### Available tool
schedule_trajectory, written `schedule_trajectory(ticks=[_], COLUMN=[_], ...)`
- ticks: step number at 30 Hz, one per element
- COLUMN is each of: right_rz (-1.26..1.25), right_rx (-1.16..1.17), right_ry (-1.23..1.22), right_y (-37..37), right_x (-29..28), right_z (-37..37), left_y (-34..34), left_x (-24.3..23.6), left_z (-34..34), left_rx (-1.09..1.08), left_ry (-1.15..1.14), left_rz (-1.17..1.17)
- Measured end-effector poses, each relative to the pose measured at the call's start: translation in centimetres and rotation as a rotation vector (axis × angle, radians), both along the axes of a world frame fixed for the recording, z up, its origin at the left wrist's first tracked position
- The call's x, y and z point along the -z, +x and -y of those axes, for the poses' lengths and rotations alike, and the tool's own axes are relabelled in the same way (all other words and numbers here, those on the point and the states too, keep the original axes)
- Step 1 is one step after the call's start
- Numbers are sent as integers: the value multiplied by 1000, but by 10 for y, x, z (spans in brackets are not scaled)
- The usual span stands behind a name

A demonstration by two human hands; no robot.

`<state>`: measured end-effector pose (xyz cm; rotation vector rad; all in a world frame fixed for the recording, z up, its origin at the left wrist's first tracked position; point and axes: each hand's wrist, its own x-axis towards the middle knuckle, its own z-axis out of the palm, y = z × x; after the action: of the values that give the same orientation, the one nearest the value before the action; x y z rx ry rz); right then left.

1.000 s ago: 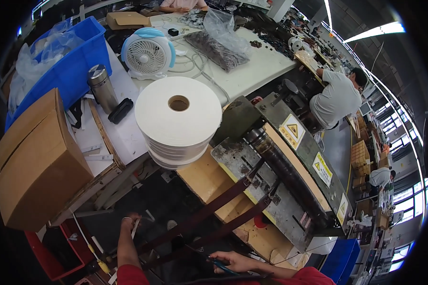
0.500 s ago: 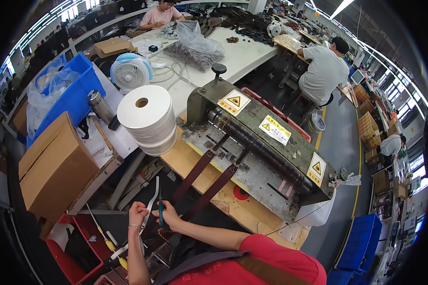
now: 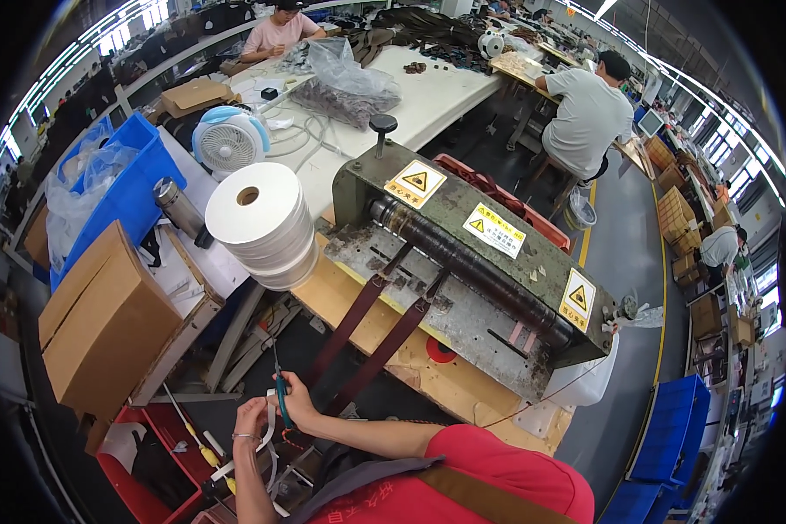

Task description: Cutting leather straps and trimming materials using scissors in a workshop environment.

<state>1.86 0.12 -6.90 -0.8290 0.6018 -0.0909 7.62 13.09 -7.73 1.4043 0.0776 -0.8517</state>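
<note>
My left hand (image 3: 251, 418) is closed in a pinch on a white strip of tape (image 3: 271, 437), which curves down beside my forearm. Close against it, my right hand (image 3: 300, 407) is wrapped around scissors with teal handles (image 3: 281, 393), their thin blades pointing upward. The tape's upper end lies between the two hands, next to the scissors; whether the blades touch it is too small to tell. Beyond my hands, two dark maroon straps (image 3: 384, 354) run down from the flat plate of a green roller machine (image 3: 463, 218).
A large white spool (image 3: 266, 231) stands left of the machine on the wooden bench edge (image 3: 323, 293). Cardboard box (image 3: 105, 323), blue bin (image 3: 122, 192) and fan (image 3: 227, 144) are at left. A red crate (image 3: 162, 450) sits low left. Two people work beyond.
The white tape's upper end, which stood up above my hands, is now down between them. My right hand with the scissors has shifted slightly left, and the view has moved a little.
</note>
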Motion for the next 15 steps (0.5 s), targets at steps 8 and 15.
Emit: schedule_trajectory(ticks=[8,15], right_rz=[191,137], right_rx=[-63,-221], right_ry=[-487,-616], right_y=[-30,-71], right_x=[-9,-1], right_z=[-6,-6], left_y=[40,78], left_x=[8,-35], left_z=[30,73], left_rx=[-107,4], left_ry=[-292,-328], left_rz=[-383,-199])
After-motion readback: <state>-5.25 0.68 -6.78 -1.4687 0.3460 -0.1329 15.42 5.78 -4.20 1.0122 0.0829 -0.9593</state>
